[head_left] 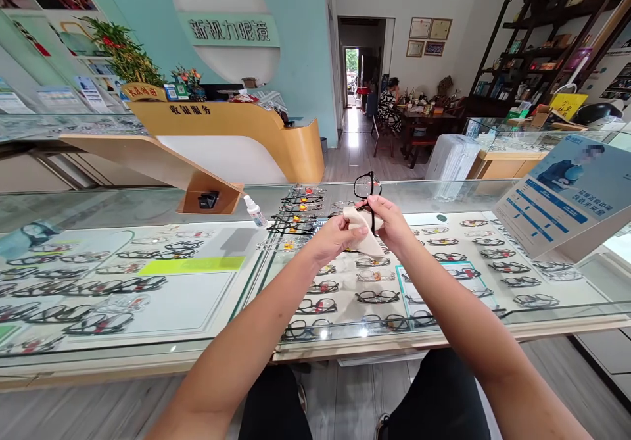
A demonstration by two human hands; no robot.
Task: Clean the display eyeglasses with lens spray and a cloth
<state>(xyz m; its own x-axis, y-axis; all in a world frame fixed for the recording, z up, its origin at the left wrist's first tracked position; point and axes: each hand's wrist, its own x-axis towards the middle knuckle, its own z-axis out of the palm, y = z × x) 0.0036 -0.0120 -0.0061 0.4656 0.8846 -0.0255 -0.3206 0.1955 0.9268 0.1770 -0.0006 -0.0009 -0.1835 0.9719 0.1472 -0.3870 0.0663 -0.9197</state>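
My left hand (331,237) grips a cream cloth (367,241), its fingers pressed round it. My right hand (389,224) holds a pair of black-framed glasses (364,185) above the glass counter, with one lens standing up over the fingers. The cloth touches the lower part of the glasses between my two hands and hides some of it. A white spray bottle (255,211) stands on the counter to the left of my hands. Beside it, several glasses (302,217) lie in a column on the glass top.
Under the glass counter top (217,193) lie rows of glasses. A wooden stand (207,193) is at the left, and a blue-and-white sign (562,193) stands at the right. Farther back, a person (390,106) sits by a dark table.
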